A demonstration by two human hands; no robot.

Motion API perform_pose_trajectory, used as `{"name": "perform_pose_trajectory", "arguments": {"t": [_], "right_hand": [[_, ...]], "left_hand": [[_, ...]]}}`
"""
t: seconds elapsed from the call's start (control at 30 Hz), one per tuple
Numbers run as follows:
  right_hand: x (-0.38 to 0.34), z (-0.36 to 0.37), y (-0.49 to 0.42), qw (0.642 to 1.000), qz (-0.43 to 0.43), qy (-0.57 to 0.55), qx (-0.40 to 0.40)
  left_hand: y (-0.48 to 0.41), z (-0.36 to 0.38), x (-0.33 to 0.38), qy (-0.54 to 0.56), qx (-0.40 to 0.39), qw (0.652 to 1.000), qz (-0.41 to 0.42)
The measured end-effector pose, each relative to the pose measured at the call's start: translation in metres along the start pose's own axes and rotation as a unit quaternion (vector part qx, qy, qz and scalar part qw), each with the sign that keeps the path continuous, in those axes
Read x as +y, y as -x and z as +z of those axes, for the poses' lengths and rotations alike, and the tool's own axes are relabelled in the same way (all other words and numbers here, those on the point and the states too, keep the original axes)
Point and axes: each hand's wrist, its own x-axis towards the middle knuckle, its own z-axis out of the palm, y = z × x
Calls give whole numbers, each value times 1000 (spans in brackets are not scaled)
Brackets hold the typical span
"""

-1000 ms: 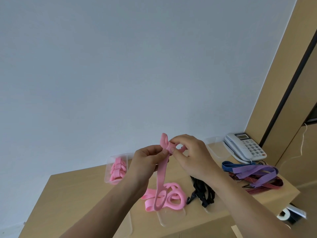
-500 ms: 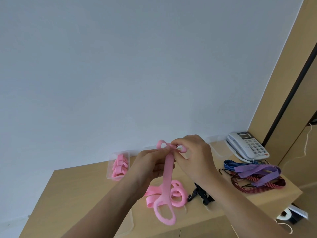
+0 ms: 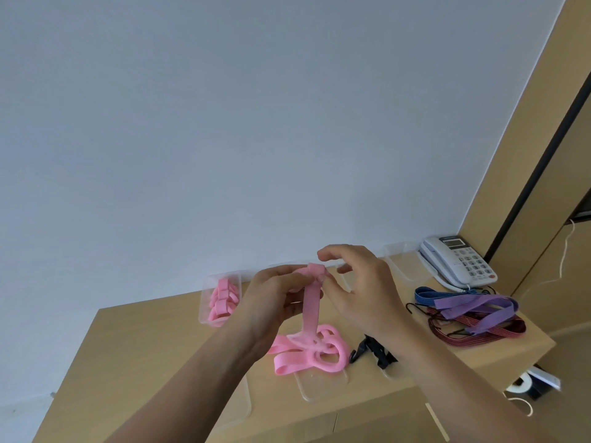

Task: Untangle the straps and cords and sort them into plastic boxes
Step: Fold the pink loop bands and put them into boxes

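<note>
My left hand (image 3: 278, 295) grips the rolled top end of a pink strap (image 3: 311, 302) held above the table. The strap hangs straight down to a heap of pink straps (image 3: 307, 353) on the desk. Just right of the rolled end, my right hand (image 3: 361, 289) hovers with its fingers spread and loosely curved, holding nothing. A clear plastic box (image 3: 204, 311) at the back left holds several rolled pink straps (image 3: 222, 298). A black strap with buckles (image 3: 374, 351) lies right of the pink heap, partly hidden by my right forearm.
Purple, blue and red elastic cords (image 3: 473, 313) lie in a tangle at the right of the wooden desk (image 3: 128, 346). A white telephone (image 3: 457, 260) stands behind them. An empty clear box (image 3: 399, 260) sits at the back, and clear lids (image 3: 319, 383) lie near the front edge.
My right hand has let go of the strap's rolled end and opened. The strap's lower loop has sunk onto the pink heap. My left hand keeps its grip.
</note>
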Motion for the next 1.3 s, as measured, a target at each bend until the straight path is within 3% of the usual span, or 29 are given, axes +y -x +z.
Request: {"name": "perform_pose_trajectory", "arguments": {"t": [0.17,0.47,0.9,1.17,1.3], "right_hand": [[-2,0,-4,996,44,-6,-80],[-4,1,-2,998,56,-39,-16],[5,7,-2,991,-28,41,121],[14,4,-2,993,-91,32,66],[17,2,2,996,-83,3,45]], "left_hand": [[1,-3,0,-9,11,1000,25],[4,0,-17,79,4,995,-67],[3,9,-18,73,13,995,-68],[-8,11,-9,39,10,999,-25],[-13,9,-11,30,18,999,-13]]}}
